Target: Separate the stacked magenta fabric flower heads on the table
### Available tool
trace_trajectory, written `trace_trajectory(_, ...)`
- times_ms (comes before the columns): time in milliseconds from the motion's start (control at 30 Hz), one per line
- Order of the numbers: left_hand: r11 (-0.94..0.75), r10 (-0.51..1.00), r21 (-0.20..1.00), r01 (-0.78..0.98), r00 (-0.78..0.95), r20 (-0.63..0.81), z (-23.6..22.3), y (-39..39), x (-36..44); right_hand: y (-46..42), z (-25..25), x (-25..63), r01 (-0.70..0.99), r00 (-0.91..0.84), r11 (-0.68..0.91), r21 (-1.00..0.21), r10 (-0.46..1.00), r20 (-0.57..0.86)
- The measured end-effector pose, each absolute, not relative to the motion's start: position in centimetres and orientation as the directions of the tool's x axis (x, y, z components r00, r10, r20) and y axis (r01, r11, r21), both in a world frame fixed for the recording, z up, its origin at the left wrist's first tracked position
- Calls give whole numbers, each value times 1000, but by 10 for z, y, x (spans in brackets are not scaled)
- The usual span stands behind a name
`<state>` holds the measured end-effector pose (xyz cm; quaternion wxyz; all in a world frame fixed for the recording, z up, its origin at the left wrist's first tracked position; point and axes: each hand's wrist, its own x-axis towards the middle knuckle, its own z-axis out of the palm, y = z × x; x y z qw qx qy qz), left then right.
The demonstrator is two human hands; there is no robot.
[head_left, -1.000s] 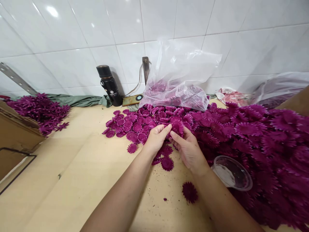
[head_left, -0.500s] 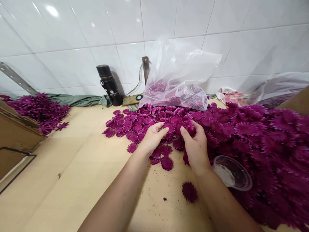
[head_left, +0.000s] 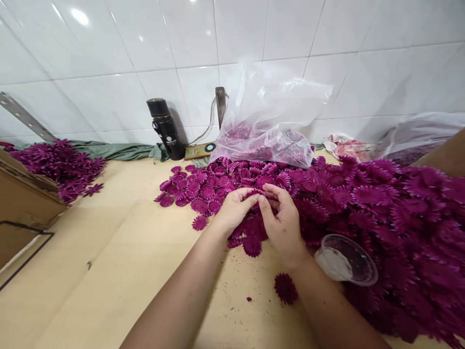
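My left hand (head_left: 234, 209) and my right hand (head_left: 285, 223) meet above the pile, fingertips together. Both are closed in a pinch on a purple flower piece (head_left: 256, 193), which shows only as a narrow edge between the fingers; the rest is hidden. Below and behind them lies a spread of small round flower pieces (head_left: 207, 191) with toothed edges. To the right rises a heap of larger, ragged-edged purple flowers (head_left: 395, 232). A single dark flower piece (head_left: 286, 289) lies on the table near my right forearm.
A clear round plastic tub (head_left: 347, 260) leans against the heap beside my right forearm. By the tiled wall stand a black bottle (head_left: 166, 128), a gold phone-like device (head_left: 199, 150) and a clear plastic bag (head_left: 269, 131) holding purple pieces. A cardboard box (head_left: 29, 189) and purple star-shaped pieces (head_left: 61, 165) sit left.
My right hand has moved left to meet my left hand. The flower pieces that showed between the hands are now mostly covered by the fingers.
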<state>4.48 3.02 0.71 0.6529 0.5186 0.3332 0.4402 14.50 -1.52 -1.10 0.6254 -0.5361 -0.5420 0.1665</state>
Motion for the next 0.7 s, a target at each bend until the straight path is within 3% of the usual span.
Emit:
trace_trajectory(133, 52, 939, 979, -199, 342, 19, 4, 30, 49, -15, -12, 142, 163, 347, 301, -939, 874, 341)
trace_trajectory(333, 100, 968, 973, -210, 248, -46, -2, 30, 52, -16, -10, 138, -47, 274, 307, -951, 919, 283)
trace_trajectory(567, 133, 926, 974, -185, 373, -55, -2, 31, 50, -13, -8, 139, -196, 275, 291, -936, 933, 232)
trace_trajectory(700, 79, 919, 989, -129, 394, -22, -2, 30, 47, -12, -7, 145, -192, 286, 226, -955, 944, 166)
